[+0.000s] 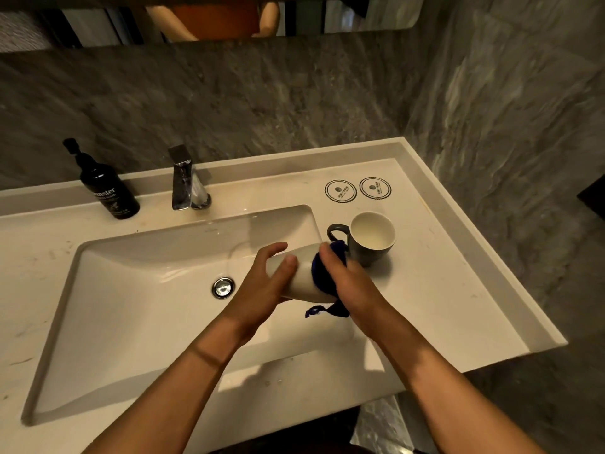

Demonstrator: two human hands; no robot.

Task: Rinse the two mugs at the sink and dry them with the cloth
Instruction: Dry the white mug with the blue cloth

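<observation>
You are standing at a bathroom vanity, most likely in a hotel. A white rectangular basin (157, 290) is sunk into the pale stone surface (458, 290), with a chrome mixer tap (186, 181) at 12 o'clock and a drain plug (223, 287) in its floor. A black pump bottle of hand wash (106, 188) stands at 10 o'clock. Two printed round coasters (357, 190) lie at 1 o'clock. Grey marble-look walls (262, 99) and a mirror (212, 18) close it in.
</observation>
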